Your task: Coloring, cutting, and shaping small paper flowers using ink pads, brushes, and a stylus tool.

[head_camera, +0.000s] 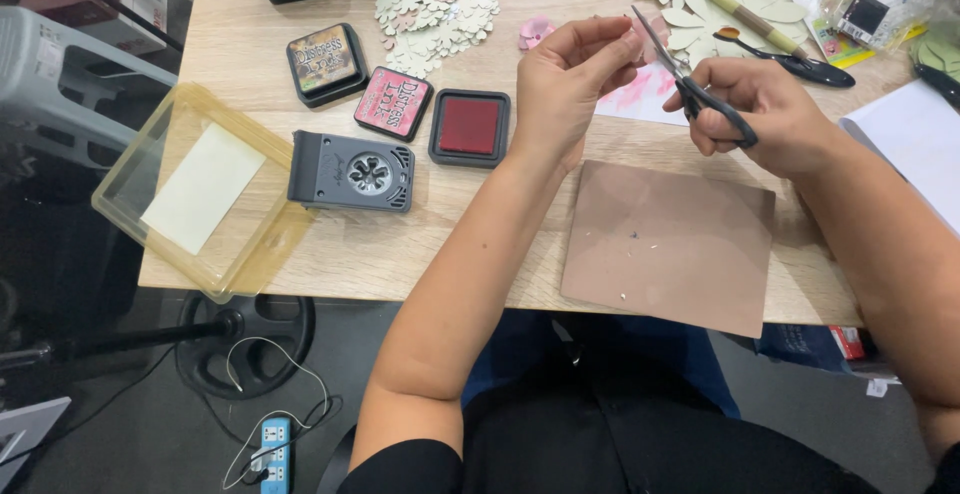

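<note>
Above the brown mat (668, 244), left fingers (590, 39) pinch a pink paper piece (652, 38); right fingers (715, 119) grip scissors (690, 84).

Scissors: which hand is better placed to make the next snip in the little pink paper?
Probably the right hand: its fingers are already through the handles of the scissors, with the blades at the pink paper piece. The left hand is pinching that paper.

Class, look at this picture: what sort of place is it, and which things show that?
Probably a paper-craft desk: ink pads, a grey flower punch and cut paper flowers lie on the wooden table.
</note>
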